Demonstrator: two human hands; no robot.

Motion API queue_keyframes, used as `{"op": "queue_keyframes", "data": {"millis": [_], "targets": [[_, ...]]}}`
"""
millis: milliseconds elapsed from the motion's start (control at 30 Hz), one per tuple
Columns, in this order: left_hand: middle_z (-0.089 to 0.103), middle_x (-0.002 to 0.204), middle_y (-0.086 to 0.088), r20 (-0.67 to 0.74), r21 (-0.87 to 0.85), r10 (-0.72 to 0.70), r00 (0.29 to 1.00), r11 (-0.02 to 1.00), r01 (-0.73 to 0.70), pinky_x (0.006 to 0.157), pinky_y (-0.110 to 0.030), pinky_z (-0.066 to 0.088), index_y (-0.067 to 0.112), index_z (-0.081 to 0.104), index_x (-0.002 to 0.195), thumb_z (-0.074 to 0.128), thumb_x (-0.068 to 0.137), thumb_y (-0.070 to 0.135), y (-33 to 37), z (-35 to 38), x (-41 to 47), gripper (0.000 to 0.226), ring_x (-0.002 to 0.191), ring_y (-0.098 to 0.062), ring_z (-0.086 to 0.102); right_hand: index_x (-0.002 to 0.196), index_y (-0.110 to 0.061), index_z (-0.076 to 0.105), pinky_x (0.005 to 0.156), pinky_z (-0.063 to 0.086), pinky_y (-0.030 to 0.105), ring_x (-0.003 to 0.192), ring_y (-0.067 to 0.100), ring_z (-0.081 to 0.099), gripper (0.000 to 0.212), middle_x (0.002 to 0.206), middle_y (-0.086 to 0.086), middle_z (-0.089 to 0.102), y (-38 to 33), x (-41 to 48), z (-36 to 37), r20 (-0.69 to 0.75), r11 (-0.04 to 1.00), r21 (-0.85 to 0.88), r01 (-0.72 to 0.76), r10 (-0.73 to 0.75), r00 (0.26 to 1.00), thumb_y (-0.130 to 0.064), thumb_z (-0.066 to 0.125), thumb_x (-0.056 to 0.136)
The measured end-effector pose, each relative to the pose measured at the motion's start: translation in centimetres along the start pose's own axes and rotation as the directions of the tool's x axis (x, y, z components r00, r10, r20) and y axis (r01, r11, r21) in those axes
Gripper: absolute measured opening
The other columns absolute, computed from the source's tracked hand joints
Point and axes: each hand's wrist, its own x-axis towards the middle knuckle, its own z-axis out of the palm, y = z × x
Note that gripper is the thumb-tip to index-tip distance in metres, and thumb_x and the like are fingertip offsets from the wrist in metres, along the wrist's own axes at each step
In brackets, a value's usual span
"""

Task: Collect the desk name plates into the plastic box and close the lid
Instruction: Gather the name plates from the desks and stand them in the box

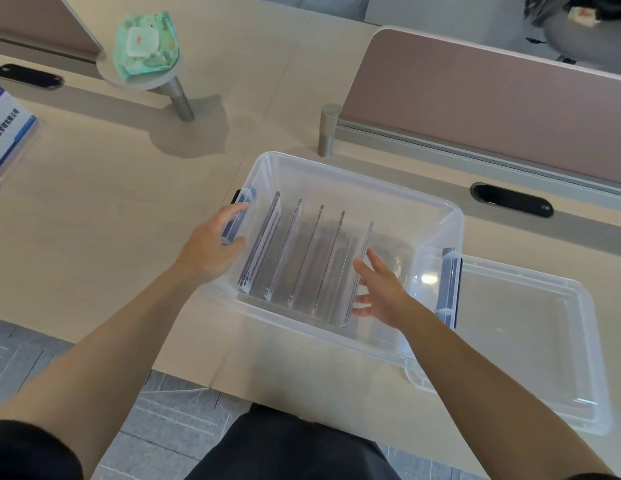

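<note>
Your left hand (212,247) curls round the left edge of the clear plastic box (337,172); your right hand (382,292), fingers spread, holds nothing beside five upright clear acrylic name plates (305,254) running near-to-far.

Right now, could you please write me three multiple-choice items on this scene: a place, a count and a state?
1. Where is the lid of the box? A on top of it; B on the desk to its right; C on the floor.
2. How many name plates stand in the box? A two; B eight; C five.
3. How is the right hand? A open; B gripping the lid; C a fist.
Key: 1 B, it lies flat on the desk; 2 C, five upright edges show; 3 A, its fingers are spread and hold nothing.
</note>
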Motion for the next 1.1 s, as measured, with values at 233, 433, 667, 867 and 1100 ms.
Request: {"op": "queue_keyframes", "data": {"millis": [233,433,667,867,1100], "targets": [[0.048,0.146,0.007,-0.003,0.030,0.008,1.000,1.000,-0.008,0.088,-0.031,0.045,0.048,0.040,0.138,0.061,0.090,0.019,0.15,0.03,0.02,0.060,0.060,-0.005,0.055,0.150,-0.051,0.020,0.068,0.058,0.043,0.131,0.050,0.045,0.066,0.159,0.011,0.030,-0.18,0.17,0.37,0.004,0.999,-0.027,0.039,-0.039,0.999,-0.049,0.055,0.095],[0.048,0.146,0.008,0.004,0.026,0.000,1.000,1.000,0.000,0.086,-0.028,0.042,0.047,0.040,0.138,0.061,0.090,0.018,0.27,0.06,-0.12,0.060,0.078,-0.013,0.063,0.151,-0.051,0.017,0.071,0.057,0.043,0.132,0.050,0.043,0.066,0.161,0.009,0.028,-0.25,0.28,0.72,0.008,0.998,-0.043,0.044,-0.043,0.999,-0.049,0.052,0.095],[0.048,0.146,0.009,0.013,0.039,-0.014,1.000,0.999,0.014,0.085,-0.029,0.043,0.052,0.038,0.136,0.061,0.090,0.019,0.11,0.04,-0.08,0.061,0.066,-0.017,0.058,0.151,-0.052,0.016,0.066,0.058,0.039,0.132,0.049,0.045,0.066,0.161,0.008,0.027,-0.22,0.37,0.77,0.027,0.997,-0.062,0.050,-0.049,0.998,-0.051,0.051,0.095],[0.046,0.148,0.009,0.021,0.067,-0.012,1.000,0.998,0.011,0.081,-0.027,0.040,0.052,0.036,0.138,0.061,0.091,0.019,0.28,0.04,-0.05,0.062,0.070,-0.022,0.061,0.150,-0.054,0.014,0.065,0.058,0.037,0.132,0.048,0.045,0.065,0.162,0.006,0.025,-0.13,0.47,0.80,0.032,0.996,-0.074,0.050,-0.047,0.998,-0.052,0.050,0.095],[0.044,0.149,0.009,0.029,0.086,-0.007,1.000,0.996,0.005,0.084,-0.029,0.040,0.051,0.034,0.138,0.060,0.092,0.020,0.15,0.07,-0.09,0.062,0.079,-0.018,0.064,0.150,-0.053,0.016,0.058,0.058,0.034,0.131,0.048,0.046,0.064,0.161,0.008,0.027,0.07,0.86,0.59,0.024,0.997,-0.069,0.047,-0.045,0.999,-0.050,0.050,0.096]]}}
